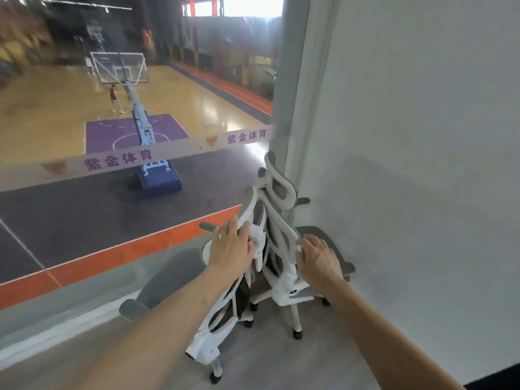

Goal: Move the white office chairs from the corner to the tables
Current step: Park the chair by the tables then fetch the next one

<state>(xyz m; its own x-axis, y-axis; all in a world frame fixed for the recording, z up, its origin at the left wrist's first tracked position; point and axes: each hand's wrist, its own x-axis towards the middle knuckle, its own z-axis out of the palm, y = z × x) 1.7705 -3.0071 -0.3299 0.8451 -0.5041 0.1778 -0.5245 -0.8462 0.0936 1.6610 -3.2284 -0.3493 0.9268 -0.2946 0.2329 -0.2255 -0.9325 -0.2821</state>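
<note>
Two bare forearms reach forward from the bottom edge toward the corner.

Left hand (232,246): fingers straight, laid flat against the backrest frame of the nearer white chair (225,302); not curled round it.

Right hand (319,256): fingers spread and relaxed, fingertips touching the backrest edge of the farther white chair (284,280); no clasp visible.

White office chairs, two: standing close together in the corner, between the glass wall (112,175) on the left and the white wall (422,136) on the right. White frames, grey mesh seats, grey armrest pads, castor bases on the grey floor (267,361). The nearer chair faces the glass, the farther one faces the white wall; their backrests are almost touching. The farther chair's curved headrest (277,181) rises above both.

Glass wall: carries a frosted strip with purple characters. Beyond and below it, a basketball court (56,108) with a hoop stand (146,153) and a few blurred figures.
</note>
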